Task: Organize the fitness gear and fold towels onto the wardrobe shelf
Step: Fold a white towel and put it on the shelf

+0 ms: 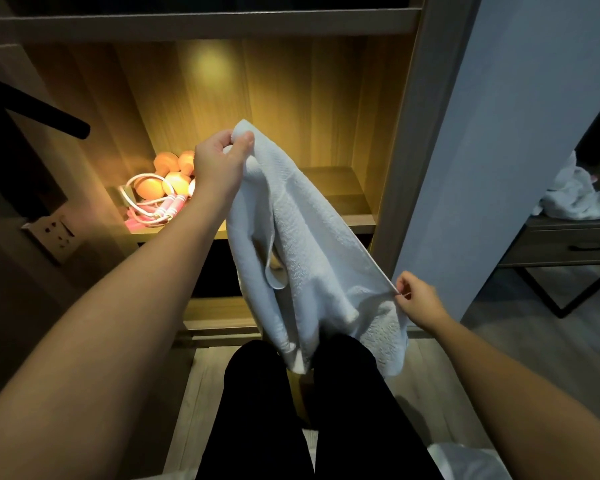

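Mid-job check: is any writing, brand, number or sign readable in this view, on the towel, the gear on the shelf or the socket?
There is no readable text anywhere in this view.
white towel: no tag or label shows.
jump rope: no marking can be made out on its handles.
orange dumbbells: no number or brand is visible.
wall socket: too dim to show any lettering.

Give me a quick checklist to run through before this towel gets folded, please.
1. Left hand grips the towel by its top corner: ok.
2. Right hand pinches a lower edge: ok.
3. Towel spread flat for folding: not ok, it hangs bunched.
4. Shelf shows bare wood to the right of the dumbbells and jump rope: ok.
5. Towel's bottom end off the floor: cannot tell.
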Motion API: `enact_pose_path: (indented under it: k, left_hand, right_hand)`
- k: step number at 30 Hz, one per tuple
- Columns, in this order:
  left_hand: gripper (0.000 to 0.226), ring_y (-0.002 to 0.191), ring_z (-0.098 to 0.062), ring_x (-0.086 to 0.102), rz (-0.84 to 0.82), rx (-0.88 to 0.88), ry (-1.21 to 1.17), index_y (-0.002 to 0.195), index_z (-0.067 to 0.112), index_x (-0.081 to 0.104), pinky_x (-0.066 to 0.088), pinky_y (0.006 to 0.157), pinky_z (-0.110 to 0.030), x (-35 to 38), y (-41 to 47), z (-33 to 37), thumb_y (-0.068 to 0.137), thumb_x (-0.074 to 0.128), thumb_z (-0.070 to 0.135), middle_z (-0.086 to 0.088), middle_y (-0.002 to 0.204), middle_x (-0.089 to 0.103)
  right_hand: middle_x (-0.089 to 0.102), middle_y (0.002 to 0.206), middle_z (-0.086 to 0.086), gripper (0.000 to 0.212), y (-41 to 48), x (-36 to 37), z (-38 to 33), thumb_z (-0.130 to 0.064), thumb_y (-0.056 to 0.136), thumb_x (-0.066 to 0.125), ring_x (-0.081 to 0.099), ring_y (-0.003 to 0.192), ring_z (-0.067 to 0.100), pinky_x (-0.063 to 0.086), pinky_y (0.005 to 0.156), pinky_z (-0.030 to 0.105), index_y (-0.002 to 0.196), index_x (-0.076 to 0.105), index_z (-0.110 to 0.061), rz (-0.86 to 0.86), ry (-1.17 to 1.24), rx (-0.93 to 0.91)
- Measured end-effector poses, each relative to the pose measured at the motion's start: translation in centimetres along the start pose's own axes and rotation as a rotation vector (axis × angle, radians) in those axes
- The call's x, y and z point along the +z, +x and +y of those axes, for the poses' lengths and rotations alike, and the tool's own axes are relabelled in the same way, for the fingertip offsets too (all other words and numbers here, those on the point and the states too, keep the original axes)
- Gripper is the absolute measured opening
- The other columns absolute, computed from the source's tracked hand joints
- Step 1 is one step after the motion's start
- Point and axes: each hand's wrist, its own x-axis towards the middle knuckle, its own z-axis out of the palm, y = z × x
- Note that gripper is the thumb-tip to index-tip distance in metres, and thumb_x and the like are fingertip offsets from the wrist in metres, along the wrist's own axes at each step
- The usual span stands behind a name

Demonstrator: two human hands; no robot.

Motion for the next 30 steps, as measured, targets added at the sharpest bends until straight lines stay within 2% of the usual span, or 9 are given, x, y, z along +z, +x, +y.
enact_pose_path:
  k: [3, 8, 11, 14, 19, 21, 23, 28, 30]
  left_hand:
    - [0.028, 0.069, -0.011, 0.040, 0.023, 0.006, -0.012, 0.076, 0.006, 0.060, 0.032, 0.064, -0.027, -0.3, 0.1, -0.3, 0.085, 0.058, 0.033, -0.003, 0.071, 0.045]
    - [0.026, 0.064, -0.009, 0.036, 0.070, -0.013, 0.017, 0.064, 0.021, 0.049, 0.030, 0.062, -0.027, -0.2, 0.3, -0.2, 0.086, 0.057, 0.031, 0.007, 0.063, 0.040]
    - [0.024, 0.066, -0.010, 0.038, 0.094, -0.035, 0.019, 0.065, 0.021, 0.051, 0.032, 0.064, -0.027, -0.2, 0.8, -0.1, 0.085, 0.057, 0.032, 0.008, 0.064, 0.041]
    - [0.023, 0.069, -0.014, 0.041, 0.100, -0.064, -0.034, 0.073, 0.014, 0.056, 0.034, 0.066, -0.030, 0.2, 1.0, 0.2, 0.083, 0.057, 0.035, -0.003, 0.070, 0.044]
    - [0.025, 0.070, -0.015, 0.040, 0.122, -0.126, -0.126, 0.068, 0.017, 0.052, 0.033, 0.066, -0.029, 1.1, 1.5, 1.7, 0.088, 0.058, 0.030, 0.000, 0.066, 0.042]
    - [0.026, 0.072, -0.016, 0.042, 0.146, -0.148, -0.178, 0.066, 0.019, 0.052, 0.035, 0.066, -0.031, 1.1, 1.9, 2.4, 0.089, 0.058, 0.030, 0.001, 0.067, 0.043]
    - [0.027, 0.073, -0.013, 0.042, 0.153, -0.142, -0.183, 0.067, 0.019, 0.053, 0.035, 0.064, -0.028, 1.1, 2.3, 3.2, 0.091, 0.058, 0.029, 0.002, 0.069, 0.044]
    - [0.024, 0.080, -0.019, 0.049, 0.168, -0.123, -0.219, 0.068, 0.021, 0.057, 0.041, 0.069, -0.031, 0.6, 3.1, 4.2, 0.090, 0.059, 0.030, -0.003, 0.075, 0.051]
    - [0.023, 0.080, -0.020, 0.050, 0.172, -0.129, -0.215, 0.067, 0.022, 0.058, 0.043, 0.070, -0.032, 0.5, 3.2, 4.1, 0.089, 0.059, 0.031, -0.003, 0.075, 0.052]
  right_hand:
    - [0.066, 0.078, 0.006, 0.023, -0.7, 0.6, -0.4, 0.006, 0.086, 0.049, 0.059, 0.075, 0.029, 0.047, 0.069, 0.037, 0.081, 0.059, -0.014, 0.019, 0.001, -0.066]
    - [0.062, 0.082, 0.009, 0.014, -1.1, 1.5, -1.0, -0.001, 0.092, 0.052, 0.056, 0.074, 0.028, 0.043, 0.065, 0.036, 0.097, 0.055, -0.014, -0.050, -0.054, -0.117]
    - [0.058, 0.074, 0.009, 0.018, -1.4, 2.1, -1.2, 0.004, 0.086, 0.050, 0.048, 0.067, 0.024, 0.036, 0.060, 0.029, 0.083, 0.056, -0.012, -0.109, -0.109, -0.144]
    - [0.049, 0.069, 0.008, 0.026, -1.3, 3.1, -1.0, 0.001, 0.082, 0.050, 0.039, 0.062, 0.018, 0.030, 0.055, 0.022, 0.063, 0.044, -0.016, -0.306, -0.216, -0.119]
    - [0.032, 0.060, 0.003, 0.034, -1.5, 5.4, -0.7, -0.009, 0.081, 0.054, 0.027, 0.052, 0.012, 0.023, 0.048, 0.026, 0.058, 0.031, -0.017, -0.533, -0.406, -0.041]
    - [0.044, 0.068, 0.006, 0.024, -1.9, 6.3, -0.2, -0.016, 0.085, 0.055, 0.042, 0.058, 0.017, 0.029, 0.052, 0.030, 0.067, 0.040, -0.014, -0.595, -0.463, 0.001]
    - [0.056, 0.091, 0.012, 0.014, -2.3, 6.7, 0.5, -0.022, 0.084, 0.058, 0.054, 0.081, 0.026, 0.036, 0.062, 0.029, 0.088, 0.049, -0.013, -0.641, -0.469, 0.023]
    - [0.061, 0.118, 0.015, 0.031, -2.6, 6.8, 2.1, -0.035, 0.081, 0.053, 0.059, 0.100, 0.029, 0.043, 0.075, 0.030, 0.104, 0.057, -0.016, -0.702, -0.516, 0.034]
    - [0.060, 0.123, 0.015, 0.049, -2.7, 7.0, 3.6, -0.042, 0.079, 0.050, 0.060, 0.106, 0.031, 0.045, 0.078, 0.031, 0.116, 0.057, -0.010, -0.665, -0.524, 0.105]
